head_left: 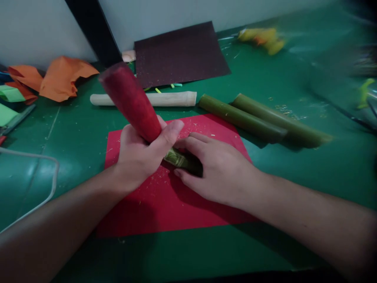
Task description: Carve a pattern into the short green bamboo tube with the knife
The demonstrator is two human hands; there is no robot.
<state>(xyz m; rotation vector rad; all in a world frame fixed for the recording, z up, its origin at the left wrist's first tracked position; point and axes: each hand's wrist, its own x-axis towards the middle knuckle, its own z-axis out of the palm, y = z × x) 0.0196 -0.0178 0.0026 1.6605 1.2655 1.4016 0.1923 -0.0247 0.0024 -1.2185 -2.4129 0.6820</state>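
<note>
My left hand [141, 151] is closed around the lower end of a thick red cylinder [131, 104], which tilts up and to the left. Its bottom end is hidden in my fingers, so I cannot tell whether it is a tool's handle. Just below my left thumb lies a green bamboo piece [176, 158] with pale lines cut into its skin. My right hand [219, 169] grips this bamboo from the right, fingers over the far side and thumb on the near side. Under both hands is a red sheet [188, 216] sprinkled with small shavings.
Behind the sheet, a pale peeled bamboo stick [173, 99] and two green bamboo tubes [244, 118] [282, 120] lie on the green table [182, 251]. Further back are a dark brown sheet [179, 55], crumpled orange paper [63, 78] and a blurred yellow object [262, 38]. A white cable [54, 177] curves at left.
</note>
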